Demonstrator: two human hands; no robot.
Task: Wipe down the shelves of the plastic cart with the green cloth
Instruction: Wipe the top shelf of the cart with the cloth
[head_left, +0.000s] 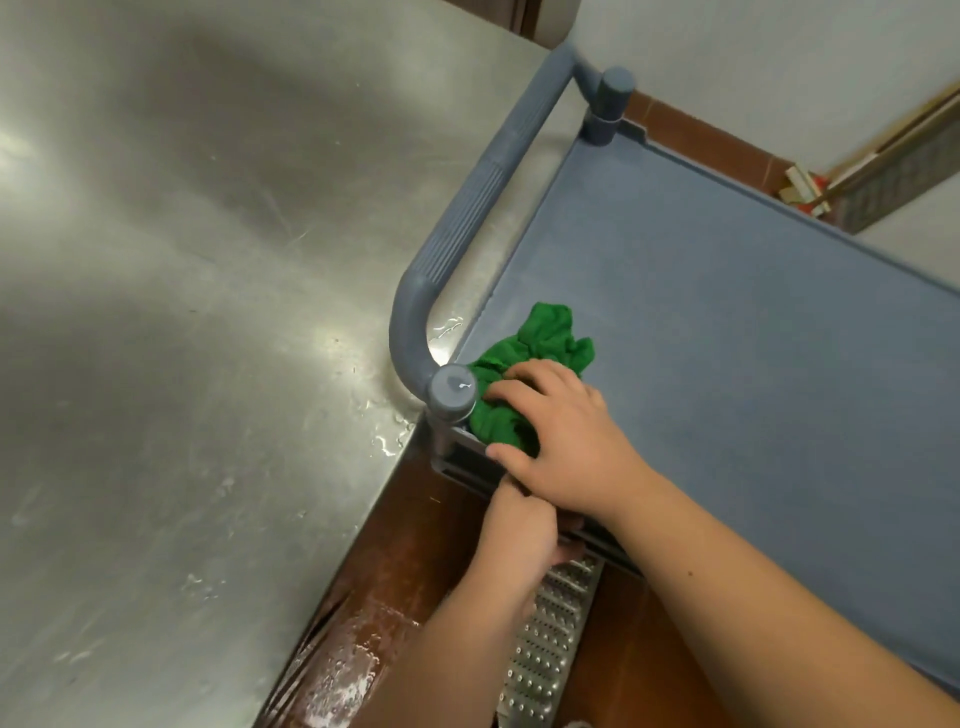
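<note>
Your right hand (561, 436) presses the crumpled green cloth (524, 374), stretched diagonally from the corner post, onto the blue-grey plastic cart's top shelf (727, 322), while your left hand (519, 535) grips the shelf's edge.

A steel table (182, 312) is seen, wet at its corner; below it red floor tiles (395, 571) and a perforated metal grate (550, 639) are shown.
</note>
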